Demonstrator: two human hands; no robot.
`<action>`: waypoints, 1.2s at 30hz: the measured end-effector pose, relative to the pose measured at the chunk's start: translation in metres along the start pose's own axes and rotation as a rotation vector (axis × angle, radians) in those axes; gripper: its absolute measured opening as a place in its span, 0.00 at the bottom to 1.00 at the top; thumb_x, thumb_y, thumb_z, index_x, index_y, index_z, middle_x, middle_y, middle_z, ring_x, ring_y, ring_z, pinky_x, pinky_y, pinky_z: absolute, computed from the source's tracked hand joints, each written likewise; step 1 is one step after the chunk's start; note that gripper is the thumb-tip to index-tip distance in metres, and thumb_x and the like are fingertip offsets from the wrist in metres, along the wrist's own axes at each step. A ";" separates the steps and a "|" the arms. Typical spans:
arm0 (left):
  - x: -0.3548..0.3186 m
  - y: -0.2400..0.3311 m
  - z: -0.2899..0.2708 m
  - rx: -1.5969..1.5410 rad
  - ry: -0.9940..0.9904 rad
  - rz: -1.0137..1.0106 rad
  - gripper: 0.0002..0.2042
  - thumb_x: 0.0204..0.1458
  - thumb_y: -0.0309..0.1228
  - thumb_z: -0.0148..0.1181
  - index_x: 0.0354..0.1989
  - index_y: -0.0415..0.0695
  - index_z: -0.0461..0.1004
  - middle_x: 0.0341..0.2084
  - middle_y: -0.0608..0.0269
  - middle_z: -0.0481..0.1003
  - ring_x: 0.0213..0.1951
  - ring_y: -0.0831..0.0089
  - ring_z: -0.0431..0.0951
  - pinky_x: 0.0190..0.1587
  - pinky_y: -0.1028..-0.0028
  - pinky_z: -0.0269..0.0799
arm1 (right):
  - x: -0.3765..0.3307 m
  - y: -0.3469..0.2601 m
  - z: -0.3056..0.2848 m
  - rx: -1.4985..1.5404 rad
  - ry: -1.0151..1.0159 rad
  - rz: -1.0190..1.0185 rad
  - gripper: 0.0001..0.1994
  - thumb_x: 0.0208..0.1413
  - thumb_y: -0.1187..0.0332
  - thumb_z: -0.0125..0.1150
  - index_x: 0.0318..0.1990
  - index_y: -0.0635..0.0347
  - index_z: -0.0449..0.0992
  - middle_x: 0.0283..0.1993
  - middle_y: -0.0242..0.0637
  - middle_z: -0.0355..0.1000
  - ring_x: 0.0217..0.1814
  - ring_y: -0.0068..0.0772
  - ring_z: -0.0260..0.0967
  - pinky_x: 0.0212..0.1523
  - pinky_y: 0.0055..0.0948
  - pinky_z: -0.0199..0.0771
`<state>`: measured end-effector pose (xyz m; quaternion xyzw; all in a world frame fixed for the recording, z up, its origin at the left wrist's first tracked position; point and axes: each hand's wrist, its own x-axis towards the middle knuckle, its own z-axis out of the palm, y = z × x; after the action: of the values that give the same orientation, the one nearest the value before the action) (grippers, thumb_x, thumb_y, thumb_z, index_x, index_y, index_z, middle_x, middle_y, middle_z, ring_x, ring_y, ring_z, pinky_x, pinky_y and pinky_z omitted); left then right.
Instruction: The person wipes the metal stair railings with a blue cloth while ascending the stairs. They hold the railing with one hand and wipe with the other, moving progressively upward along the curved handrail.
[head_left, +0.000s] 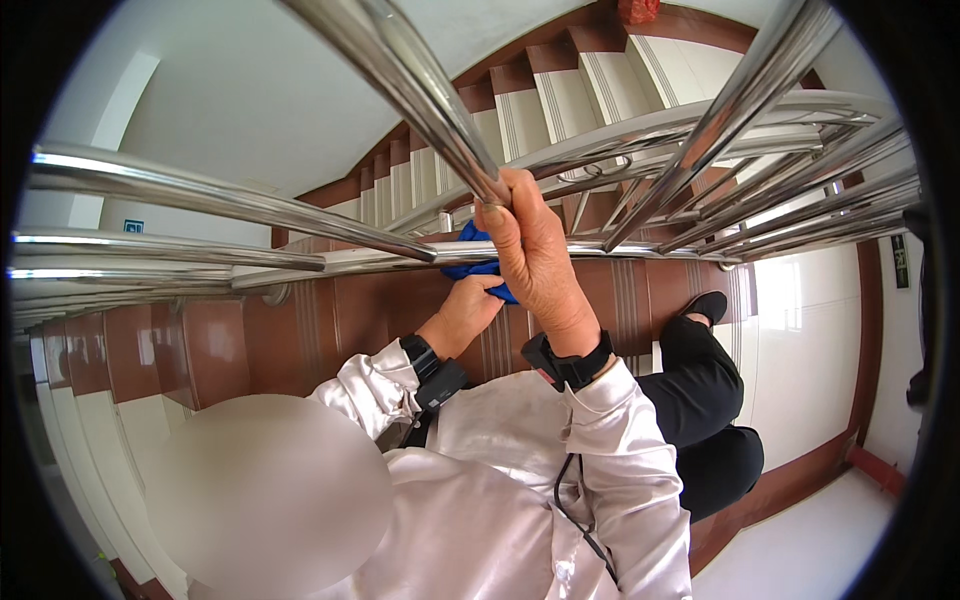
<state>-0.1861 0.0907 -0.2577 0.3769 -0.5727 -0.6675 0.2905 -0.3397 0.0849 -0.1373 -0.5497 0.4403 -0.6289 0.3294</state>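
Observation:
My right hand point(537, 255) is closed round a shiny steel baluster point(425, 85) of the stair railing, near its lower end. Just to the left and lower in the picture, my left hand point(466, 315) has its fingers curled on a blue cloth point(472, 271). The cloth is bunched against the steel bottom rail point(375, 262), on both sides of it. My right hand and the baluster hide part of the cloth. Both wrists wear black straps with small black devices.
Other steel balusters point(220, 200) slope in from both sides. Brown and white stairs point(545, 100) lie beyond the railing, with more steps point(105, 350) at the left. A red bag-like item point(638, 10) sits at the top. My shoe point(707, 307) rests near pale floor tiles point(810, 340).

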 end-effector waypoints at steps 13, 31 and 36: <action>-0.049 0.048 -0.092 -0.756 0.563 -0.415 0.16 0.61 0.20 0.52 0.58 0.37 0.68 0.56 0.54 0.72 0.59 0.60 0.73 0.67 0.60 0.65 | 0.002 -0.004 -0.009 -0.047 0.007 -0.006 0.18 0.66 0.56 0.56 0.54 0.58 0.70 0.41 0.42 0.73 0.41 0.51 0.67 0.45 0.41 0.69; 0.025 0.003 0.033 -0.911 0.318 -0.588 0.15 0.60 0.16 0.50 0.56 0.36 0.67 0.54 0.54 0.72 0.57 0.60 0.72 0.66 0.59 0.66 | -0.042 0.042 -0.077 -0.041 0.186 0.451 0.11 0.64 0.68 0.59 0.47 0.66 0.77 0.40 0.40 0.78 0.43 0.30 0.77 0.46 0.27 0.75; 0.042 0.000 0.065 -0.885 0.285 -0.588 0.13 0.60 0.18 0.51 0.54 0.33 0.67 0.53 0.53 0.73 0.56 0.59 0.73 0.66 0.59 0.64 | -0.076 0.081 -0.109 -0.010 0.105 0.743 0.12 0.64 0.66 0.55 0.38 0.70 0.78 0.31 0.39 0.79 0.32 0.24 0.76 0.33 0.24 0.74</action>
<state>-0.2639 0.0918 -0.2611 0.4495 -0.0629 -0.8401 0.2969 -0.4392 0.1425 -0.2428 -0.3209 0.6292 -0.4916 0.5093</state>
